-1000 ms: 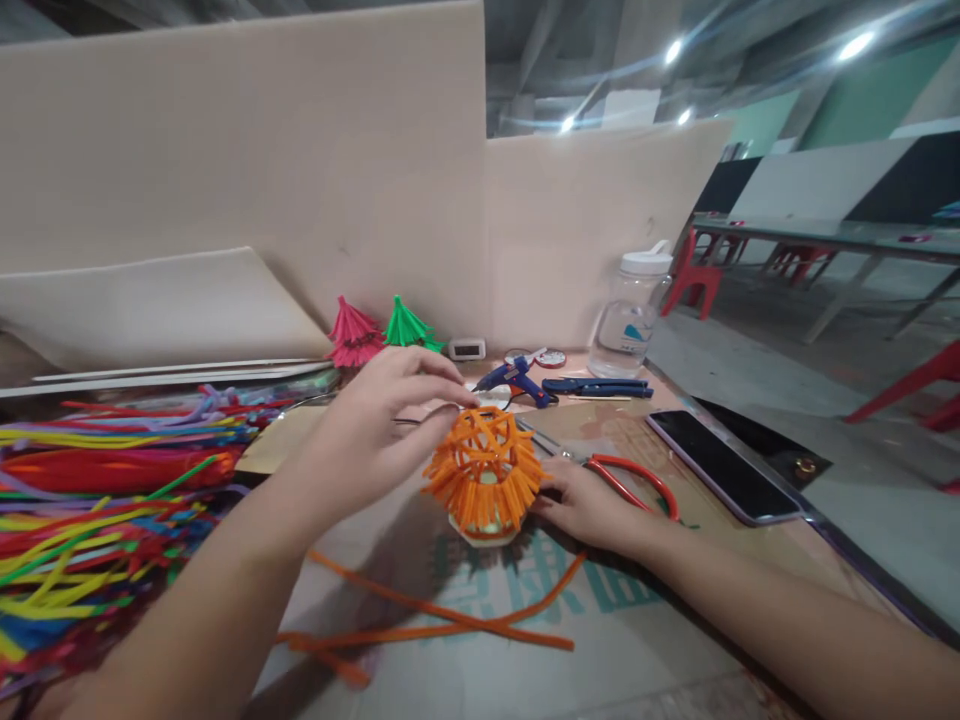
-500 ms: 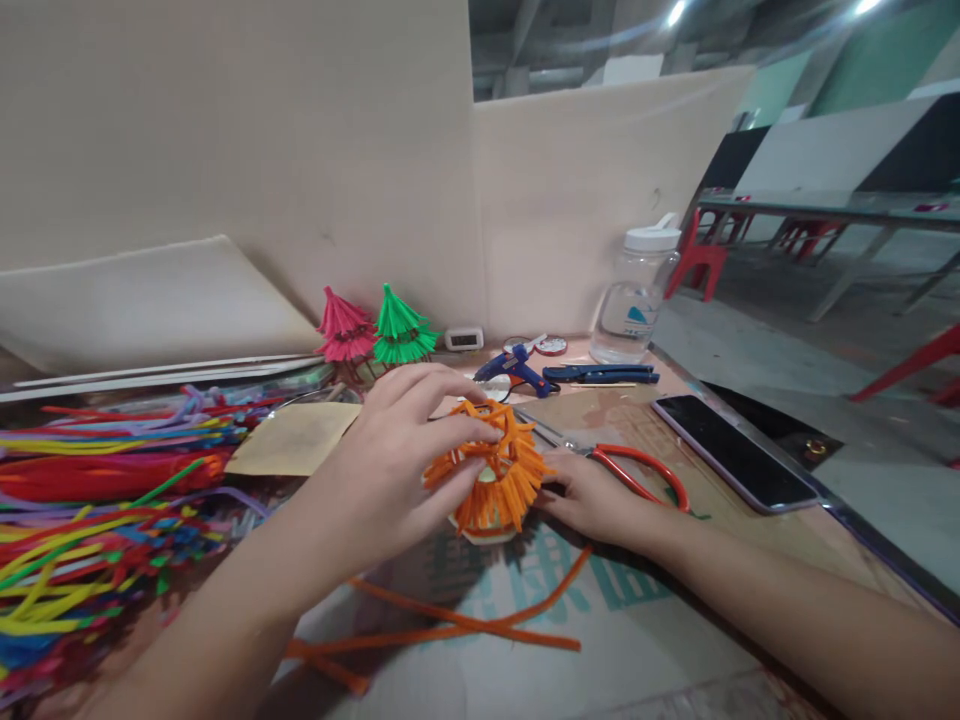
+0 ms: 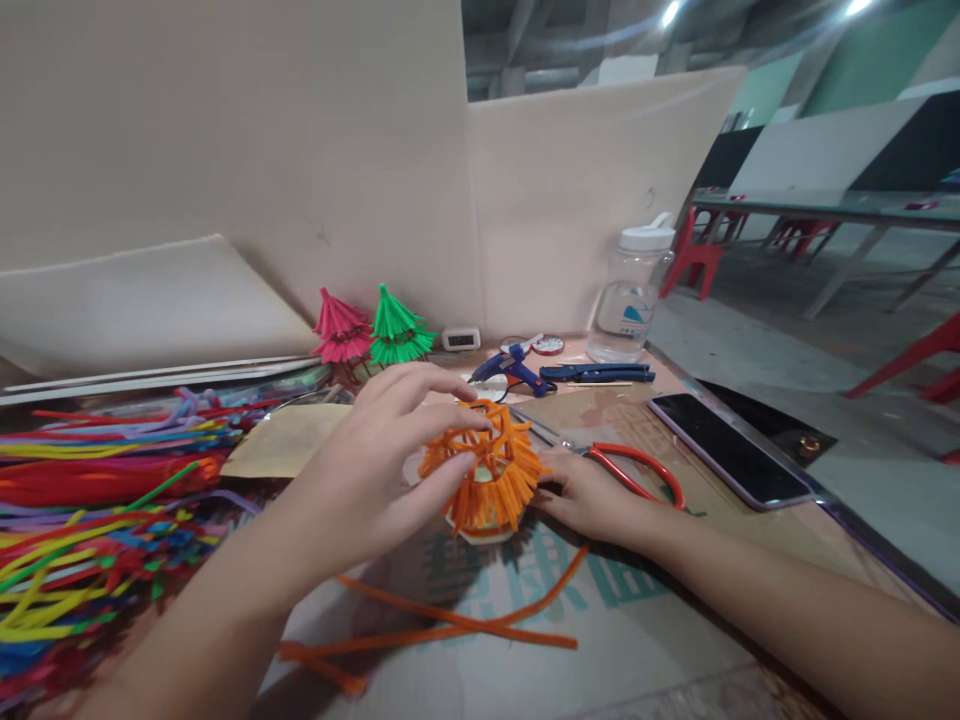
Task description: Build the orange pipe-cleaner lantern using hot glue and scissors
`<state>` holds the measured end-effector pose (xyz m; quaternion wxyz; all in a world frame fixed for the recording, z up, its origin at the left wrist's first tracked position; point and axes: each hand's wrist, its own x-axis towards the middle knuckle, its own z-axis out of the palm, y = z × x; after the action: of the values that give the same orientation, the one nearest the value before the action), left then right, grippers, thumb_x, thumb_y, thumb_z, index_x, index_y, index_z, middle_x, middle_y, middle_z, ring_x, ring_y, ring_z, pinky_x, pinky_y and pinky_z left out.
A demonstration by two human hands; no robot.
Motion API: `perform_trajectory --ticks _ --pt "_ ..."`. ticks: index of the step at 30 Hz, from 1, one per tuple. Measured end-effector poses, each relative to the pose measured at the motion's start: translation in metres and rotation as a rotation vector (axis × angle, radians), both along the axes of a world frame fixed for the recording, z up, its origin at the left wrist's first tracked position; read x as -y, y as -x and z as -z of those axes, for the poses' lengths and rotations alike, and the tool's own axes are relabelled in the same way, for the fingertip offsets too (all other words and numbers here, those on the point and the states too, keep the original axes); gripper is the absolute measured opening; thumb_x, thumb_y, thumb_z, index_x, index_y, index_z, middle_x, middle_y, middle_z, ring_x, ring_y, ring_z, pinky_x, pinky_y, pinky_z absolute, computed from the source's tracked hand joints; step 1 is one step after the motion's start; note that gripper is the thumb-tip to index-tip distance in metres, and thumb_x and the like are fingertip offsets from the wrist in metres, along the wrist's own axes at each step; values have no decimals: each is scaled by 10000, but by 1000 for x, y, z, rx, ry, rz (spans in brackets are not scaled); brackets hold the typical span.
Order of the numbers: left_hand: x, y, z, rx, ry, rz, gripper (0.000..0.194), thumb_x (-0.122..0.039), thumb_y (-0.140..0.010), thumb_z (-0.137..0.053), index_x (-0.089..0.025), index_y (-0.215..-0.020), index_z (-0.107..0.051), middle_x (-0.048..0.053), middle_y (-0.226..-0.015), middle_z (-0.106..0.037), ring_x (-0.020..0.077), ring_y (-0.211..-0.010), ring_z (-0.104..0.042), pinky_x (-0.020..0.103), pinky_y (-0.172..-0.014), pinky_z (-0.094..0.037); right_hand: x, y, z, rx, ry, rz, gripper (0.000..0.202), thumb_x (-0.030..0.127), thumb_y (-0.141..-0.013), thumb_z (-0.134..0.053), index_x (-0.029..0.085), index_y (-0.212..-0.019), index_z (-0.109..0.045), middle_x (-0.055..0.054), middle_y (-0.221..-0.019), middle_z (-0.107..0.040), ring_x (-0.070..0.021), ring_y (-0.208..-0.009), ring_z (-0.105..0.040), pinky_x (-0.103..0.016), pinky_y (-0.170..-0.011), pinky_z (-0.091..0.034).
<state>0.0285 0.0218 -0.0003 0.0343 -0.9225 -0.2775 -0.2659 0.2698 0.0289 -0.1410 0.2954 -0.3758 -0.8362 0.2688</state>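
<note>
The orange fringed ornament (image 3: 499,500) stands upright on a pale base near the middle of the desk (image 3: 637,640). The left hand (image 3: 397,440) is half open and arched over its upper left side, thumb and fingers apart; whether they pinch a strand cannot be told. The right hand (image 3: 589,495) rests low at its right side, fingers bent, presumably to steady the base; the fingertips are hidden, so its opening and grip cannot be confirmed. Loose orange strips (image 3: 487,626) lie crossed toward the near edge, within reach. The red-handled scissors (image 3: 636,452) lie beside the right hand, likely for ready access. The glue gun (image 3: 517,368) sits near the far edge, apparently to keep its nozzle apart from the hands. The phone (image 3: 727,450) lies along the right edge.
</note>
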Motion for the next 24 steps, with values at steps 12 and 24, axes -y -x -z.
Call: perform_trajectory --ticks 12,24 --pt "2 -2 -2 -90 28 -6 203 -167 -908 -544 -227 -1012 -707 83 -1214 -581 263 -1215 -488 482 -1066 -376 0 0 -1 11 -7 -3 148 203 -906 -622 222 -805 -729 -36 -830 -752 -199 -861 -684 -297 -833 -501" --pt "3 -2 -2 -65 57 5 216 -167 -906 -547 -225 -1043 -704 88 -1212 -581 264 -1204 -494 480 -1045 -403 -1 0 -1 9 -7 -21 153 190 -912 -602 219 -834 -730 -42 -846 -754 -202 -887 -687 -305 -843 -503"
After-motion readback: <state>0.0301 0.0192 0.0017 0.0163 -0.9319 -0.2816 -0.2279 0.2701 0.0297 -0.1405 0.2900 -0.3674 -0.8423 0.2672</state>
